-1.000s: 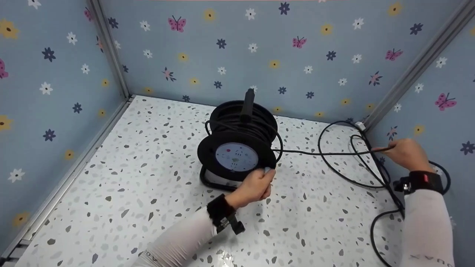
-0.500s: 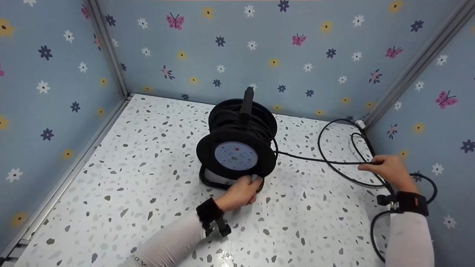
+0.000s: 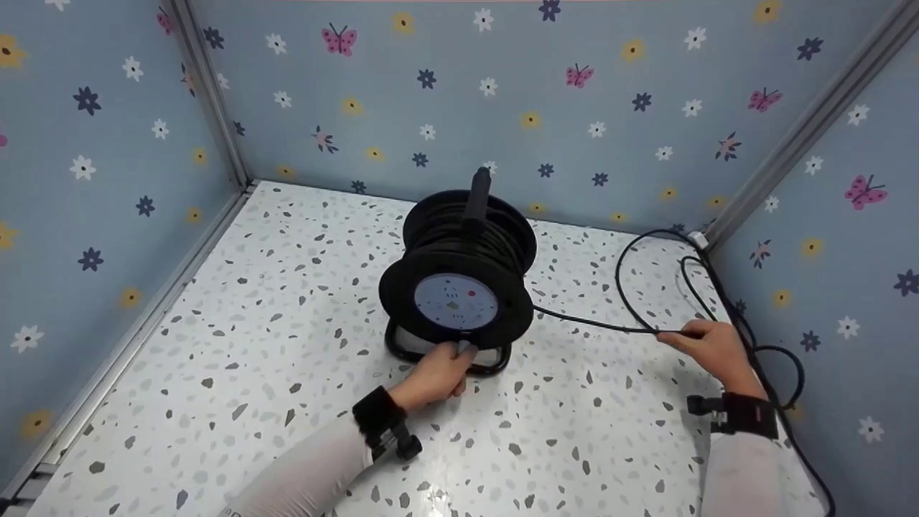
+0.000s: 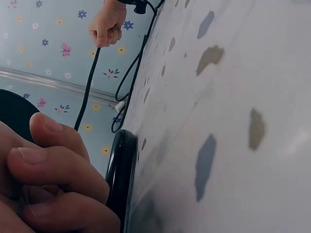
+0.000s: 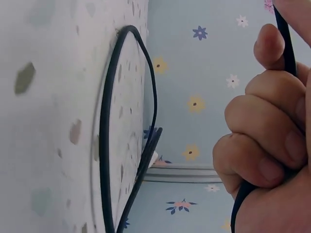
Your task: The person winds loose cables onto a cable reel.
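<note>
Black cable reel [image 3: 458,266] stands mid-way across the counter [image 3: 301,345]; the left grip [image 3: 434,375] pinches a grey knob [image 3: 466,347] at its near rim, the right grip [image 3: 716,352] holding the cable [image 3: 589,321] at right.

Cable reel [image 3: 459,263]: black, pale-blue socket face [image 3: 456,301], standing near the back edge of the desk [image 3: 251,323].
Black cord [image 3: 589,322]: partly wound, looped near the back right corner.

I see the left hand [image 4: 65,172] beside a black tube [image 4: 115,177]; near the speckled surface's [image 4: 238,63] edge, the right hand [image 4: 108,28] grips a cable [image 4: 88,92].
</note>
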